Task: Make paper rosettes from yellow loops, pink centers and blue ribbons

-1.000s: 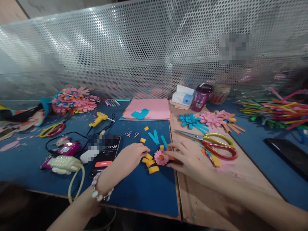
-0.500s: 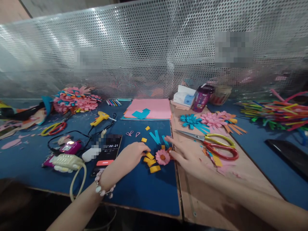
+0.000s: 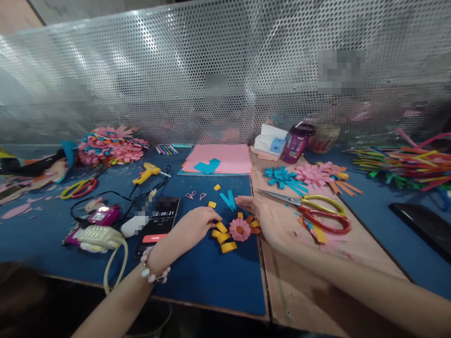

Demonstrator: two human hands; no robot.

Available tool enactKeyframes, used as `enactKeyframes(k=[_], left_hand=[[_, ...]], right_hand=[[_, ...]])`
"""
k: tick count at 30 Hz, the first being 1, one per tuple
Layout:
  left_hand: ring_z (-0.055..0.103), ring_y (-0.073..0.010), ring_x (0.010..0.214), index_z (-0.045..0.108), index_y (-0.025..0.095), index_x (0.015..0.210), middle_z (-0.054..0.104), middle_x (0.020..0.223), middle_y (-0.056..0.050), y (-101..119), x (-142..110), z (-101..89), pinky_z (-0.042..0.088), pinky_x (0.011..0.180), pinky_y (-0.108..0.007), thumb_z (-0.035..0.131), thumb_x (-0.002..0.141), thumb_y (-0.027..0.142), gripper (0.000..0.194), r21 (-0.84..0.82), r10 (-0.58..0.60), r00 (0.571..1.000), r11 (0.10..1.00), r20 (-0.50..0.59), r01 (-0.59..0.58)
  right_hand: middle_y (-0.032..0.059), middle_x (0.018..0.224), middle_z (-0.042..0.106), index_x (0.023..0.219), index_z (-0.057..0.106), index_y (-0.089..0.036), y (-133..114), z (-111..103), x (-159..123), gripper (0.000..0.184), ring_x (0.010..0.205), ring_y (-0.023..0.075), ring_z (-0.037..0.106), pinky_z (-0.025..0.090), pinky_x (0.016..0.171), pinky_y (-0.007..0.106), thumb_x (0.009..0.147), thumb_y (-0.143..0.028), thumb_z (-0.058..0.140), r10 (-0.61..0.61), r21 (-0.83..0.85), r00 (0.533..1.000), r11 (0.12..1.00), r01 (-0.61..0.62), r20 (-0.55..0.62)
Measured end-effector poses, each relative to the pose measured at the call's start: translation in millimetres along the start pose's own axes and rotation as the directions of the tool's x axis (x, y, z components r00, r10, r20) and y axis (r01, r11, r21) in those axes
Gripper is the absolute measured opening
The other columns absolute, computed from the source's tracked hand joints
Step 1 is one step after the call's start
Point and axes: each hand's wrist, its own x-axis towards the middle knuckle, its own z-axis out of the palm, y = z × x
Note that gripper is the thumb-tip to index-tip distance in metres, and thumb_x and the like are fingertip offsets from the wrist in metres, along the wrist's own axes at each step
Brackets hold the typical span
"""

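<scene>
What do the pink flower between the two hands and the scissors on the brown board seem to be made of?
Pink flower: matte paper or thin foam sheet, judging by its dull, flat-cut petals.
Scissors: metal blades, from their grey sheen; glossy red and yellow handles, perhaps plastic.

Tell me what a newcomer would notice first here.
Probably the pink flower between the left hand and right hand, on the blue table. Then the big scissors on the brown board to the right, and the heaped flowers at the back left.
</scene>
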Motion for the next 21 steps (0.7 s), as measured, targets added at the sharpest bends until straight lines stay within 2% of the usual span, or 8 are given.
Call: enactKeyframes(k=[3,9,15,21], left_hand=[[0.061,-0.0173,0.100,0.066,0.018,0.103,0.068,0.104,-0.005,-2.0,1.4,-1.4,0.045,0.094,-0.031,0.053,0.087,0.014,0.021,-0.007,0.034,0.999,0.999,0.002,-0.034],[0.060,-0.0157,0.098,0.066,0.016,0.099,0.066,0.102,-0.005,-4.4,4.3,-8.6,0.045,0.091,-0.028,0.048,0.090,0.014,0.020,-0.025,0.094,0.993,0.995,0.076,-0.092],[0.060,-0.0161,0.093,0.065,0.015,0.097,0.065,0.098,-0.006,-8.4,2.4,-13.8,0.047,0.086,-0.028,0.048,0.091,0.016,0.018,0.047,0.059,0.995,0.997,0.078,-0.063],[0.060,-0.0175,0.094,0.065,0.015,0.099,0.063,0.100,-0.007,-19.5,0.9,-10.6,0.047,0.087,-0.031,0.045,0.092,0.017,0.021,0.092,0.037,0.997,0.995,0.064,-0.043]], right_hand=[[0.0091,0.109,0.068,0.097,0.067,-0.017,-0.4,4.5,0.8,0.041,0.107,0.0214,0.060,0.041,0.101,0.041,0.088,-0.044,0.038,0.014,-0.004,1.000,1.000,-0.015,-0.022],[0.0083,0.103,0.069,0.092,0.068,-0.018,-0.5,12.0,1.8,0.043,0.100,0.0214,0.063,0.044,0.097,0.041,0.087,-0.046,0.037,0.035,-0.025,0.998,0.999,-0.036,-0.045],[0.0082,0.099,0.070,0.089,0.069,-0.018,5.8,16.9,6.3,0.044,0.099,0.0221,0.063,0.045,0.096,0.041,0.087,-0.049,0.038,0.026,0.007,0.999,1.000,-0.026,-0.048],[0.0085,0.105,0.068,0.093,0.068,-0.017,-0.7,25.0,2.4,0.045,0.102,0.0216,0.062,0.044,0.097,0.040,0.091,-0.044,0.033,0.043,-0.070,0.998,0.996,-0.046,-0.047]])
